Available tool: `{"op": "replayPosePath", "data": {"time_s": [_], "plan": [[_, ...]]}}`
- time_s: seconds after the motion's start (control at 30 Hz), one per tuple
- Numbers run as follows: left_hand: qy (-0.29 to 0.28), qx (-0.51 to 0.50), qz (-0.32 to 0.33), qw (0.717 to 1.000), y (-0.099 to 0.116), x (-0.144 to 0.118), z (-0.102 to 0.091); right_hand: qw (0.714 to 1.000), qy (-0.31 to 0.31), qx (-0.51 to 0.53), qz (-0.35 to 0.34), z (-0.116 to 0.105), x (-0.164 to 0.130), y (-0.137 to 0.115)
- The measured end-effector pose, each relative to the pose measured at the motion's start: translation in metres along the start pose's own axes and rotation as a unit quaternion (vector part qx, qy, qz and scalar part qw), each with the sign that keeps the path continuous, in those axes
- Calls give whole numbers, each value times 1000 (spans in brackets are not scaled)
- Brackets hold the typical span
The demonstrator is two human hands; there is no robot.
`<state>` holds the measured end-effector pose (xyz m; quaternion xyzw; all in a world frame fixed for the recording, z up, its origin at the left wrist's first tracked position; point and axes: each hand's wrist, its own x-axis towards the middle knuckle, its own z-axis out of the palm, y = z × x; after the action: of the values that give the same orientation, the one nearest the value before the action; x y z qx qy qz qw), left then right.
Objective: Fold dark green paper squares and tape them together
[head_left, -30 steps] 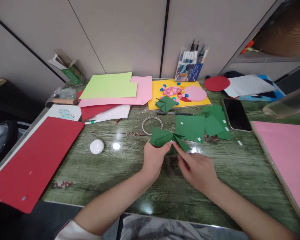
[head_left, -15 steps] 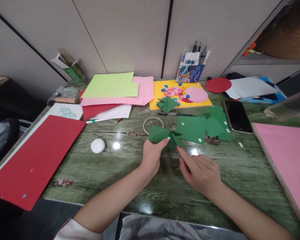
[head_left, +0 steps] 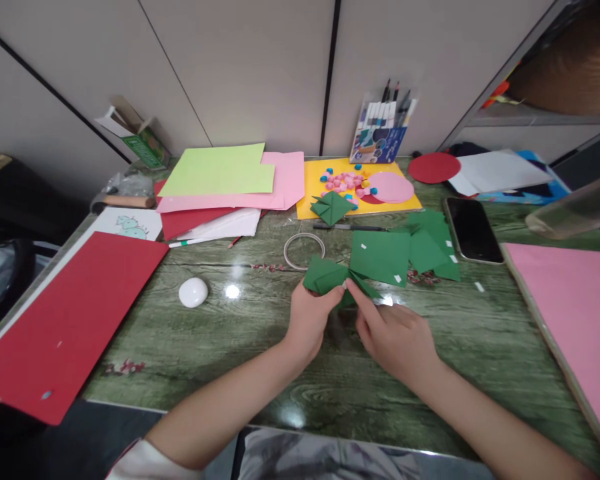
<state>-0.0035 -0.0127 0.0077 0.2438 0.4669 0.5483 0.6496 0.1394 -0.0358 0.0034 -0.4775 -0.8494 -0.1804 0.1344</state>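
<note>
A folded green paper piece [head_left: 326,276] is held just above the green wood-grain table [head_left: 240,340]. My left hand [head_left: 311,317] pinches its left half between thumb and fingers. My right hand [head_left: 393,337] touches its right flap with the index fingertip at the middle crease. Behind it lie flat green paper squares [head_left: 386,255] with small white tape bits, and a tape ring [head_left: 304,250].
A large red sheet [head_left: 70,313] lies at left, and a white oval object [head_left: 193,292] sits near it. Stacked coloured papers [head_left: 230,180], a yellow sheet [head_left: 314,180] with pompoms, a marker pack [head_left: 380,130], a phone [head_left: 473,229] and a pink board [head_left: 575,300] are also here.
My right hand moved back onto the green piece after lifting off it half a second ago. The piece shifted slightly right in my left hand.
</note>
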Motion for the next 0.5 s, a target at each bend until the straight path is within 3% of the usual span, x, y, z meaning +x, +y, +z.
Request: {"op": "replayPosePath", "data": {"time_s": [0.3, 0.5], "plan": [[1, 12, 37, 999, -1, 0, 0, 999, 8, 22, -23, 1, 0, -4], [12, 5, 34, 999, 3, 1, -1, 983, 86, 140, -79, -5, -5, -2]]}}
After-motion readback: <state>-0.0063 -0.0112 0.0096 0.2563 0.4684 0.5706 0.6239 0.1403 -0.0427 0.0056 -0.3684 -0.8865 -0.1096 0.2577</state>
